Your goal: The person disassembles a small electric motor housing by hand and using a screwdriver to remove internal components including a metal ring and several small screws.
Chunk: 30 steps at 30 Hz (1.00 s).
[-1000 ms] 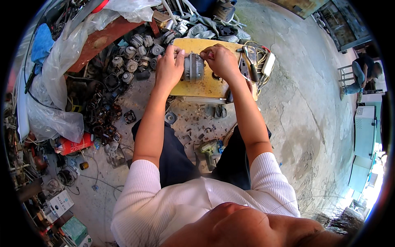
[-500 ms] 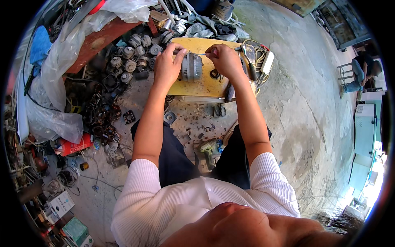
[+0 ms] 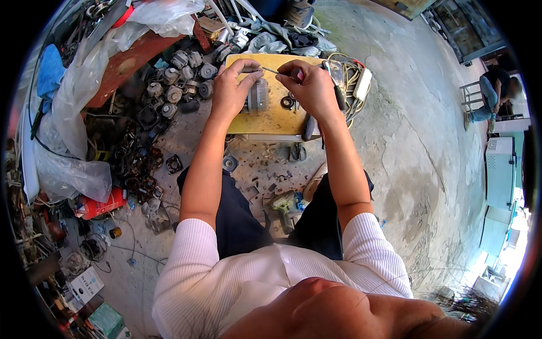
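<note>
Both my hands are raised over a yellow-topped low table (image 3: 276, 123). A slim metal rod (image 3: 270, 70) runs between them, slightly tilted. My right hand (image 3: 310, 87) is closed around its right end, with something reddish showing among the fingers. At the rod's other end, the thumb and forefinger of my left hand (image 3: 230, 90) pinch together. Just below my left fingers, a grey ribbed electric motor (image 3: 258, 97) stands on the tabletop. Dark rings (image 3: 287, 103) lie to its right, near my right hand. A black-handled tool (image 3: 309, 129) rests at the table's near right corner.
Cables (image 3: 353, 93) and a white power strip (image 3: 363, 83) lie along the table's right side. Many used motors (image 3: 174, 93) are heaped on the floor to the left. A green power drill (image 3: 284, 210) lies between my legs. Another person (image 3: 492, 93) sits far right.
The rod has lifted off the motor and now spans the gap between my hands. My left fingers have closed in at its end, and my right hand has shifted slightly right.
</note>
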Tool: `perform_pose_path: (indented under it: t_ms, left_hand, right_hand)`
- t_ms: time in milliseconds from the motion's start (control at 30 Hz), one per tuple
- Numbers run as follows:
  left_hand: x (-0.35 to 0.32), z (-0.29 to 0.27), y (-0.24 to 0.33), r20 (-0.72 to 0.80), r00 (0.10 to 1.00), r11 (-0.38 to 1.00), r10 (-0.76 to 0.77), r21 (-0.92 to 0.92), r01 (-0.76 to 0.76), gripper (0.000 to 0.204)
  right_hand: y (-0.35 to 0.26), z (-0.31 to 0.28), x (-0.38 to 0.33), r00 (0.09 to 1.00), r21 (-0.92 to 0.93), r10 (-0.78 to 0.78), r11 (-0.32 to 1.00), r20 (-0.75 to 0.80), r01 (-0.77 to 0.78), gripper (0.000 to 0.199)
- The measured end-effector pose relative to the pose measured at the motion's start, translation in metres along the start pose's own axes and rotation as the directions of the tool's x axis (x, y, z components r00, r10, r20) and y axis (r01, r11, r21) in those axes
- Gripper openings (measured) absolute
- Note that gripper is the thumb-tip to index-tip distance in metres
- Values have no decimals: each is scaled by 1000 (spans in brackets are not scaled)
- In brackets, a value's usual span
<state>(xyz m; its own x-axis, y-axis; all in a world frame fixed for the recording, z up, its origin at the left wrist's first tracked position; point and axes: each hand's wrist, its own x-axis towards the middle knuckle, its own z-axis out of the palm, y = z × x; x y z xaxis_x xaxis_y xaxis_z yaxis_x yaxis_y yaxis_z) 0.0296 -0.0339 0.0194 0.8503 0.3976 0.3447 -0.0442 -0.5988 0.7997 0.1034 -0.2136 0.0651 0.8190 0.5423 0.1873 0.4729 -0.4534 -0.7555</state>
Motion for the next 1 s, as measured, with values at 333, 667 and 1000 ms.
perform_pose_path:
  t_ms: [333, 667, 1000]
  left_hand:
    - [1, 1, 6, -1, 992, 991, 130, 44, -130, 19]
    - [0, 3, 11, 2, 988, 987, 156, 30, -156, 19]
    - [2, 6, 6, 45, 978, 974, 203, 91, -207, 25]
  right_hand:
    - [12, 0, -3, 997, 68, -53, 996, -64, 57, 20]
    - [13, -6, -7, 999, 57, 7, 998, -34, -5, 18]
    - [13, -9, -8, 1000, -9, -21, 1000, 0, 21, 18]
